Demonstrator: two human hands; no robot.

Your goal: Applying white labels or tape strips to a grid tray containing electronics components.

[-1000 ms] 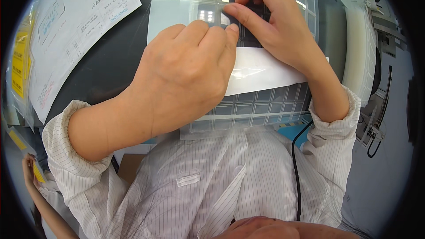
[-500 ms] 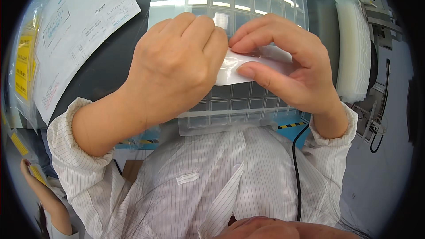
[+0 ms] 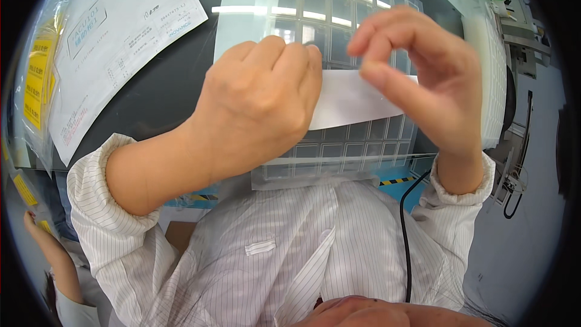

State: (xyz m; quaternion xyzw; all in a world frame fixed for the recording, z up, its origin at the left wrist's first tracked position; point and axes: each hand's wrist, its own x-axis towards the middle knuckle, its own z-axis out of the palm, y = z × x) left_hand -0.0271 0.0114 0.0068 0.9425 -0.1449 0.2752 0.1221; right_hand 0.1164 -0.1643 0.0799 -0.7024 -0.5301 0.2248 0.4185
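Observation:
My left hand (image 3: 257, 94) is closed, back upward, on the near end of a white paper strip (image 3: 354, 100). The strip reaches to the right over a clear plastic tray (image 3: 339, 151) divided into rows of small compartments. My right hand (image 3: 423, 72) is raised above the strip's right part and apart from it. Its thumb and fingertips are drawn together in a pinch, slightly smeared by motion; whatever may be between them cannot be made out. My left fingertips are hidden behind the knuckles.
A printed white sheet (image 3: 121, 42) lies on the dark mat (image 3: 163, 94) at the left, beside a clear bag with yellow labels (image 3: 37, 82). Stacked clear trays (image 3: 491, 85) stand at the right. A black cable (image 3: 407, 236) hangs in front. Another person's arm (image 3: 57, 260) shows at lower left.
My right hand has come off the strip and moved up and to the right. The strip now lies flatter and more exposed. My left hand keeps its hold, slightly lower and further right.

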